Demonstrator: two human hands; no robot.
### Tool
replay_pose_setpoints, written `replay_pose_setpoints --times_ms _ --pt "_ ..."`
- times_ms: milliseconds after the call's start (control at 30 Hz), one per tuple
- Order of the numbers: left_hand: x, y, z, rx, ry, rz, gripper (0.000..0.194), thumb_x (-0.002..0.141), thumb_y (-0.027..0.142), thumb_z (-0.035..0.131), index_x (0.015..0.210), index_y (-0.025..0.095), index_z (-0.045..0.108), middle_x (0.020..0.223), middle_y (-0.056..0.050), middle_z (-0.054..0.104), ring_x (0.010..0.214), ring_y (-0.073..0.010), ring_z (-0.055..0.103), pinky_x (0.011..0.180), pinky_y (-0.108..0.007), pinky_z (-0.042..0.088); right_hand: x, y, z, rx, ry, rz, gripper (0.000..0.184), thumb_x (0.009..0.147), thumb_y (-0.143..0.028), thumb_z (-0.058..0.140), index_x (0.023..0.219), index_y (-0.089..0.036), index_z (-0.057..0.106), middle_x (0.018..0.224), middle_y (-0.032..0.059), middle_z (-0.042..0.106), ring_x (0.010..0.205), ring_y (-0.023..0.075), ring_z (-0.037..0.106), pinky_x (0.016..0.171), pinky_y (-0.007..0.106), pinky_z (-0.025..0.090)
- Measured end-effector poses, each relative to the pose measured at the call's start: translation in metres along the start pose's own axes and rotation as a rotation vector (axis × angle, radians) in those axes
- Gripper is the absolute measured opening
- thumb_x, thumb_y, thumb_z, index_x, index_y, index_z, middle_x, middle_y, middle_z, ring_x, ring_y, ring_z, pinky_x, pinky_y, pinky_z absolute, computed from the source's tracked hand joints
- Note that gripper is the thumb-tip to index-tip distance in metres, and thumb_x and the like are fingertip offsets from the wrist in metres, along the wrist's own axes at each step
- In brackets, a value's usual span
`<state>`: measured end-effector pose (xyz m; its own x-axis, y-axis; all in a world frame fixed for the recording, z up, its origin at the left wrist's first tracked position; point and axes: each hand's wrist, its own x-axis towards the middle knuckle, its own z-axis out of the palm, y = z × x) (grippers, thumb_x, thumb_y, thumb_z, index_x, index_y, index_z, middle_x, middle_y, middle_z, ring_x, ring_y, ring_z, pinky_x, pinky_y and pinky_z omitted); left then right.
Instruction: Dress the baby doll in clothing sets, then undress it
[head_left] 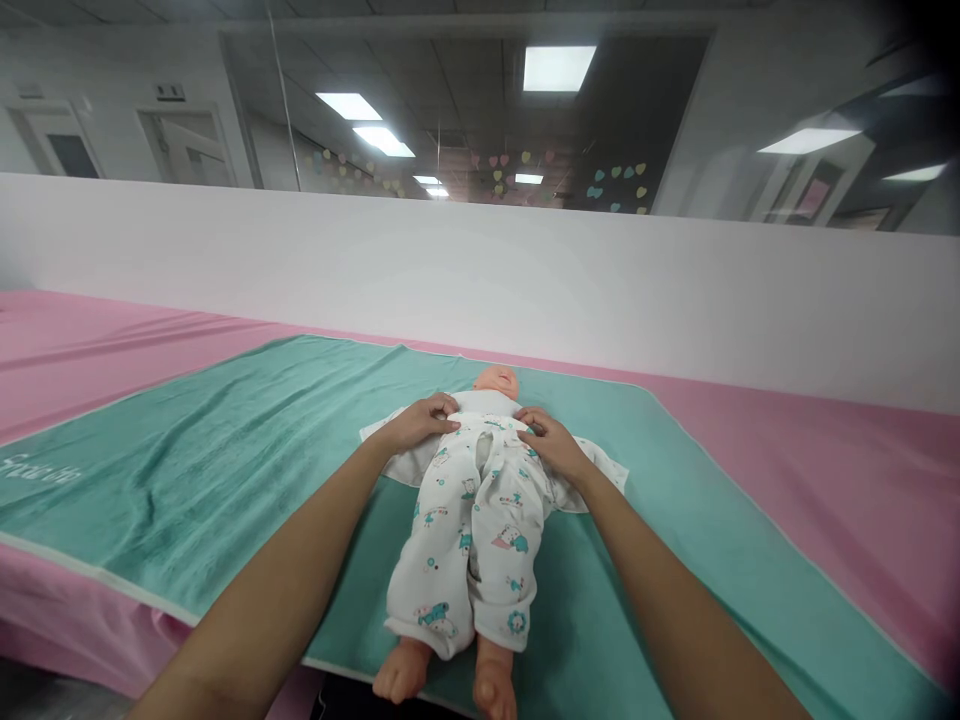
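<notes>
A baby doll [498, 381] lies on its back, head away from me and bare feet towards me. It wears white printed baby pants [469, 530] with a split at the crotch and a plain white top layer above them. My left hand [422, 421] is at the left side of the waistband, thumb and fingers closed on the cloth. At the opposite side, my right hand [553, 441] holds the waistband with its fingers bent. A white printed baby shirt [604, 465] spreads out from under the doll on both sides, partly hidden by my hands.
Beneath the doll is a green towel [247, 440] with some wrinkles, over a pink table cover [847, 470]. The near table edge runs just past the doll's feet. A white low wall [450, 270] with glass above it stands behind the table.
</notes>
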<state>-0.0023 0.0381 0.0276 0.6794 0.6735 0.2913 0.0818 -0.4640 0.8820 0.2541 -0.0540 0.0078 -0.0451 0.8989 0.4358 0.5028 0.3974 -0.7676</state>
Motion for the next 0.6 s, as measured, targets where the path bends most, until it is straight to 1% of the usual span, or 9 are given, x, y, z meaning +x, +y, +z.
replay_pose_setpoints --times_ms 67,100,167,233,267,333,400,500,600 --pt "0.000 0.002 0.004 0.044 0.022 0.028 0.024 0.069 0.038 0.065 0.069 0.017 0.054 0.127 -0.007 0.049 0.110 -0.0210 0.047 0.090 -0.027 0.035 0.001 -0.002 0.002 -0.067 0.025 -0.020 0.015 0.077 -0.035 0.053 0.077 -0.020 0.055 0.104 0.0017 0.056 0.092 0.0168 0.051 0.075 0.027 0.038" --pt "0.001 0.002 0.006 0.057 0.024 0.025 0.024 0.071 0.039 0.064 0.068 0.017 0.054 0.133 -0.007 0.044 0.116 -0.0226 0.044 0.092 -0.028 0.034 0.002 -0.002 0.003 -0.112 0.041 -0.023 0.015 0.079 -0.036 0.051 0.081 -0.021 0.056 0.101 0.0015 0.058 0.090 0.0168 0.051 0.075 0.027 0.038" --pt "0.001 0.001 0.011 0.073 0.034 0.026 0.024 0.073 0.040 0.060 0.069 0.018 0.051 0.135 -0.008 0.044 0.122 -0.0245 0.040 0.094 -0.030 0.033 0.004 -0.004 0.005 -0.209 0.083 -0.026 0.018 0.081 -0.037 0.047 0.085 -0.022 0.057 0.092 0.0008 0.060 0.083 0.0166 0.052 0.073 0.028 0.037" --pt "0.003 -0.002 0.015 0.104 0.072 0.047 0.025 0.076 0.042 0.056 0.070 0.019 0.048 0.124 -0.008 0.053 0.121 -0.0247 0.042 0.093 -0.031 0.034 0.006 -0.004 0.008 -0.300 0.122 -0.026 0.018 0.083 -0.037 0.045 0.083 -0.022 0.056 0.083 -0.0003 0.061 0.077 0.0161 0.052 0.070 0.027 0.036" --pt "0.004 -0.003 0.017 0.141 0.100 0.049 0.024 0.077 0.042 0.054 0.072 0.020 0.047 0.115 -0.007 0.058 0.115 -0.0241 0.046 0.089 -0.031 0.036 0.008 -0.004 0.010 -0.334 0.141 -0.020 0.018 0.083 -0.037 0.045 0.081 -0.022 0.056 0.080 -0.0009 0.060 0.074 0.0157 0.051 0.069 0.027 0.035" --pt "0.008 -0.008 0.019 0.256 0.189 0.013 0.024 0.080 0.043 0.048 0.073 0.020 0.046 0.093 -0.003 0.062 0.095 -0.0213 0.055 0.079 -0.030 0.039 0.013 -0.003 0.015 -0.364 0.184 0.010 0.017 0.082 -0.037 0.046 0.079 -0.022 0.054 0.075 -0.0020 0.059 0.070 0.0151 0.050 0.066 0.026 0.033" --pt "0.014 -0.013 0.021 0.370 0.294 -0.041 0.023 0.081 0.042 0.046 0.072 0.021 0.044 0.076 0.001 0.058 0.076 -0.0177 0.054 0.068 -0.028 0.038 0.017 0.000 0.020 -0.321 0.246 0.067 0.018 0.079 -0.039 0.049 0.076 -0.022 0.053 0.072 -0.0026 0.056 0.069 0.0148 0.048 0.065 0.026 0.032" --pt "0.024 -0.020 0.023 0.455 0.407 -0.079 0.020 0.081 0.036 0.047 0.070 0.020 0.041 0.066 0.002 0.053 0.067 -0.0154 0.050 0.062 -0.025 0.035 0.022 0.008 0.026 -0.187 0.330 0.162 0.022 0.074 -0.043 0.054 0.071 -0.021 0.050 0.066 -0.0036 0.050 0.065 0.0140 0.045 0.063 0.025 0.033" --pt "0.029 -0.025 0.026 0.503 0.477 -0.129 0.015 0.080 0.032 0.048 0.073 0.021 0.043 0.066 0.002 0.054 0.065 -0.0151 0.050 0.059 -0.024 0.033 0.024 0.016 0.030 -0.124 0.347 0.213 0.025 0.072 -0.045 0.054 0.071 -0.020 0.050 0.064 -0.0040 0.047 0.062 0.0132 0.043 0.062 0.025 0.033"
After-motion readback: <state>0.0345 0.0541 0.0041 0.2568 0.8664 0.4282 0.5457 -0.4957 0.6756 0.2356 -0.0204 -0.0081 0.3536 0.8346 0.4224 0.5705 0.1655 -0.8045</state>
